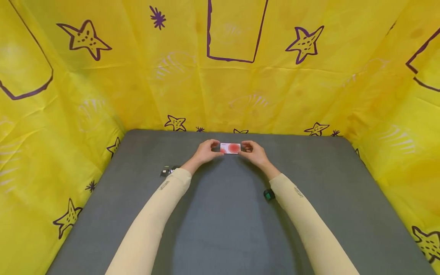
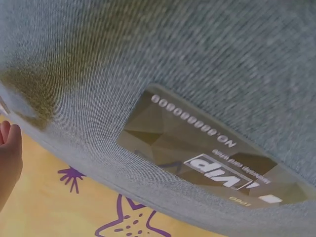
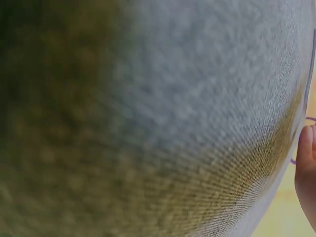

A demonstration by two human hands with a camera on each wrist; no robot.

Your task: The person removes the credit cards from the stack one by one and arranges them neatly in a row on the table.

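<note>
A small pink-and-white card [image 1: 230,148] with red circles is held up between both hands near the far side of the table. My left hand [image 1: 205,151] pinches its left end, thumb along the lower edge and fingers curled. On the opposite end, the thumb and curled fingers of my right hand [image 1: 255,153] grip it. A dark VIP membership card [image 2: 210,148] lies on the table under the left wrist, partly covered by the forearm in the head view. Each wrist view catches just a bit of hand at its edge.
The grey table [image 1: 220,229] ends at a yellow cloth wall [image 1: 220,91] printed with purple starfish, which also rises on both sides. A small black object with a green face [image 1: 269,195] shows beside the right sleeve.
</note>
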